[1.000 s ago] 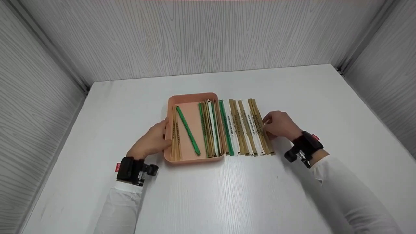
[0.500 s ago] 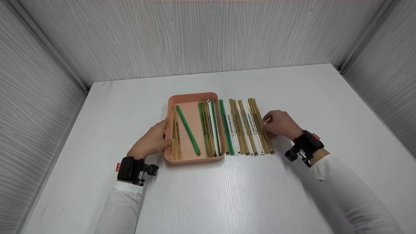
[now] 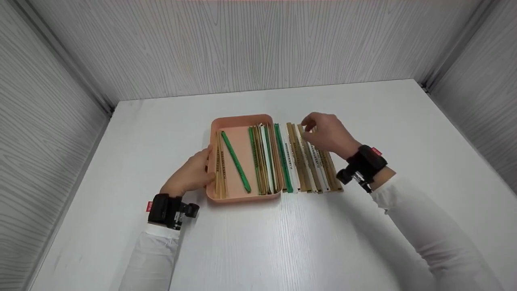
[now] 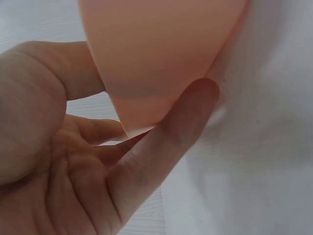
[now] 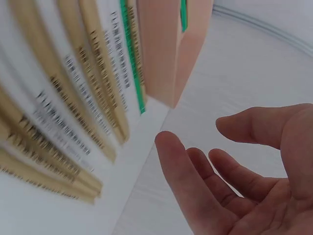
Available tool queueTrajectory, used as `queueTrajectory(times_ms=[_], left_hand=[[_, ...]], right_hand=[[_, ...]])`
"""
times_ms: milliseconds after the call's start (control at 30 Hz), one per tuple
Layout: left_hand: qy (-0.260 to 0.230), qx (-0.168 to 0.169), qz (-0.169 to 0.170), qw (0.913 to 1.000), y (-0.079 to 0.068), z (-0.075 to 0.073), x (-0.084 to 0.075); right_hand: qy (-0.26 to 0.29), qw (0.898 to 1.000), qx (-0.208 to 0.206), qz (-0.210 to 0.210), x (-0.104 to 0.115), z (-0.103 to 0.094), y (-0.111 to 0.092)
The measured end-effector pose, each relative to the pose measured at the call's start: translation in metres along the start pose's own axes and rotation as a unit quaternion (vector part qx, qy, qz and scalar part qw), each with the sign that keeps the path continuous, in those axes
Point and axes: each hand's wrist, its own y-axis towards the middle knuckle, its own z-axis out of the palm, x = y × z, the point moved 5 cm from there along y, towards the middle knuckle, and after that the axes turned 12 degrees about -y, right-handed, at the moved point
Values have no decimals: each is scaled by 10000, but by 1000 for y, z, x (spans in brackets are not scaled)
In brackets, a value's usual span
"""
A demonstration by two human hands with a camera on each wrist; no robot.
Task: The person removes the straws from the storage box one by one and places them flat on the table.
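Observation:
My left hand [image 3: 190, 174] grips the left side of a shallow pink tray [image 3: 244, 199]. In the left wrist view, thumb and fingers lie on either side of the tray wall [image 4: 161, 49]. Inside the tray are slim printed sticks in brown, white and green, with one green stick [image 3: 236, 161] slanting across the middle. A row of similar sticks [image 3: 295, 161] lies side by side against the tray's right side. Over the far ends of this row is my right hand [image 3: 327, 133], hiding some of them. The right wrist view shows its fingers apart, loosely bent, with nothing between them.
A white table [image 3: 258, 242] bears the tray and the sticks. Grey wood-grain panels [image 3: 258, 48] rise at the back and on both sides. Each wrist wears a black camera mount [image 3: 165, 211].
My right hand has left the lower right edge of the stick row and moved up and left over its far ends. My left hand still grips the tray.

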Motion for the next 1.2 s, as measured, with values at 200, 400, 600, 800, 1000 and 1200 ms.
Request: queueTrajectory(times_ms=[200,400,600,800,1000,1200], left_hand=[[99,23,-168,9998,1,2,0],[178,22,-330,9993,-1,3,-1],[322,-9,-131,9994,-3,4,-1],[413,-15,-66,9991,-4,3,-2],[335,-28,-152,9993,-4,2,-2],[97,29,-123,9999,-4,4,-2]], right_hand=[[-95,9982,288,-508,63,27,17],[-567,9906,791,-966,114,70,38],[-1113,9804,1350,-908,139,115,49],[-1674,9708,1431,-953,145,138,51],[-1543,9757,1342,-785,139,138,54],[-881,9844,1414,-564,131,137,56]])
